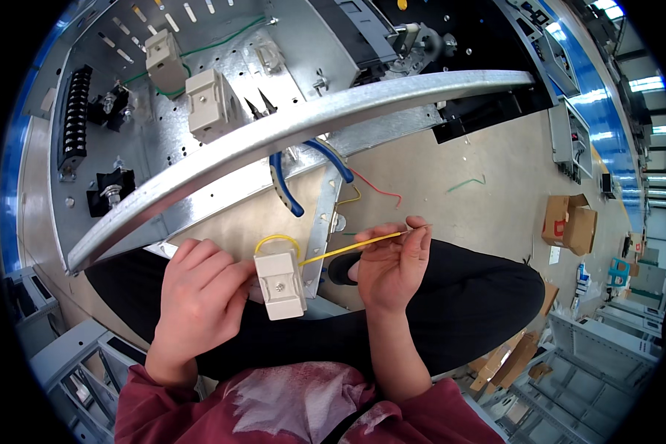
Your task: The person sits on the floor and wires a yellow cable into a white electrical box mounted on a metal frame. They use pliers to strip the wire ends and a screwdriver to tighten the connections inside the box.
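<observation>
My left hand (203, 292) is closed on the left side of a cream-coloured electrical block (280, 287) with a screw in its middle, held above my lap. A yellow wire (348, 248) loops out of the block's top and runs off to the right. Its far end is pinched between the thumb and fingers of my right hand (394, 263). Beyond the block, blue-handled pliers (280, 185) rest with their dark jaws inside a metal enclosure (192, 177), the handles sticking out past its rim.
Two similar cream blocks (209, 103) sit in the enclosure, with green wire around the farther one. A black terminal strip (75, 115) stands at its left wall. Red wire (377, 186) and green wire (466, 183) scraps lie on the floor. A cardboard box (570, 224) stands to the right.
</observation>
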`<state>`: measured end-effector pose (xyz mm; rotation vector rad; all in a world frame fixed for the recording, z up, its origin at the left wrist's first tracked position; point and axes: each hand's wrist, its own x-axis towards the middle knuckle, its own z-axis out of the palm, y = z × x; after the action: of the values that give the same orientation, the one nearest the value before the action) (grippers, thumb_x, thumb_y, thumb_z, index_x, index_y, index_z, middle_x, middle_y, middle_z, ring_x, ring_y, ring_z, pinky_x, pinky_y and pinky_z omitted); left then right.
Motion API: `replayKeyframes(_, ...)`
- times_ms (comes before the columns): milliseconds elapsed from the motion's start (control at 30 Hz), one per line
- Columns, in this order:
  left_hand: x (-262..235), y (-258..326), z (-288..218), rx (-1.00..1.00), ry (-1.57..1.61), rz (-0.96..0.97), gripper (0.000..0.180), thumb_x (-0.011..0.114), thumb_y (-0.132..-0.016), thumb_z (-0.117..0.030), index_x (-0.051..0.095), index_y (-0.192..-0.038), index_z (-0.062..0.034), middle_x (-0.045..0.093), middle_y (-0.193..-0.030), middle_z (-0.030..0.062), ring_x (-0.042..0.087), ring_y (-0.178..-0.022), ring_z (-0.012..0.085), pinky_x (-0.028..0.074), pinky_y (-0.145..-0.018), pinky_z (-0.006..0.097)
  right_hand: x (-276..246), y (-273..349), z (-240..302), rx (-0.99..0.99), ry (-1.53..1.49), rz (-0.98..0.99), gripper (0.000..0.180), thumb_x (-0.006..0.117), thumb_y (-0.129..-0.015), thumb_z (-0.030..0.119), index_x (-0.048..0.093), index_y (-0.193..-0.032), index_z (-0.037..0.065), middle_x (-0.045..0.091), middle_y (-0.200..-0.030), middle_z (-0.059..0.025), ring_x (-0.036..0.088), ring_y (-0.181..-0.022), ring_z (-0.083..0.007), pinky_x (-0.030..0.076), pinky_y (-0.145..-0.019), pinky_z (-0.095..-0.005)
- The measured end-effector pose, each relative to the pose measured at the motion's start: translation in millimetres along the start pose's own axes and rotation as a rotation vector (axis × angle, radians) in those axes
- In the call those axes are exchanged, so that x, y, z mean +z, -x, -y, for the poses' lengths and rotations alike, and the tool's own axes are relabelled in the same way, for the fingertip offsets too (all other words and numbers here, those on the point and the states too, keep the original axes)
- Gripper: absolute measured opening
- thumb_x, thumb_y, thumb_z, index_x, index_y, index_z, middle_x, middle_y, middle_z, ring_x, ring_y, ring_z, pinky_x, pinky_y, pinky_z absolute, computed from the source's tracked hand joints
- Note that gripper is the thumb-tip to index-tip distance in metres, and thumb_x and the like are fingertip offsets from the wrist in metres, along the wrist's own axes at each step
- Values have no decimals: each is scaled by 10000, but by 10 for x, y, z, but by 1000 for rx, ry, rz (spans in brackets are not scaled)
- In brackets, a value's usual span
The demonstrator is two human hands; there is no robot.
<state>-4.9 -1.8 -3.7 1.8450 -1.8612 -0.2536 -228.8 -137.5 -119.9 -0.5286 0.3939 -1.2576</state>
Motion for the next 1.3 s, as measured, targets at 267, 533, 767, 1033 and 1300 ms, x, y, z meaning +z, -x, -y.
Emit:
replayKeyframes(267,15,10,9,5,22,-7,321,822,-668,-21,756,-982,-37,584,-814,66,586,-787,276,453,-735,402,46,119,-102,50,248,135,245,554,-1189,221,638,-1240,-2,782,-1101,-241,775,-996,-355,616,-963,-482)
replayKeyframes(533,-15,6,-7,-27,31,22,235,848,-773,-55,760,-991,-47,600,-833,63,593,-803,281,459,-748,406,169,185,-155,30,441,138,177,692,-1048,0,618,-1208,8,746,-1064,-153,664,-969,-206,547,-908,-342)
replayKeyframes(767,33,23,17,-22,69,-37,256,855,-722,-16,757,-959,-19,626,-842,87,590,-791,306,453,-724,428,296,364,96,-656,1140,233,274,752,-934,48,664,-1180,132,628,-1272,-80,550,-1099,-244,435,-944,-373)
replayKeyframes(1033,-11,31,-7,-27,25,-41,267,857,-747,-24,766,-999,-32,628,-869,76,597,-818,298,458,-752,422,599,265,219,-506,1840,451,376,765,-804,49,825,-1102,272,720,-1237,99,544,-1329,-253,240,-1135,-520)
replayKeyframes(1300,19,17,0,0,8,-59,261,855,-735,-5,761,-977,-26,632,-860,81,593,-808,304,449,-749,428,753,32,491,-454,1862,747,408,712,-809,-15,772,-1126,235,709,-1106,75,686,-1124,-167,295,-1074,-512)
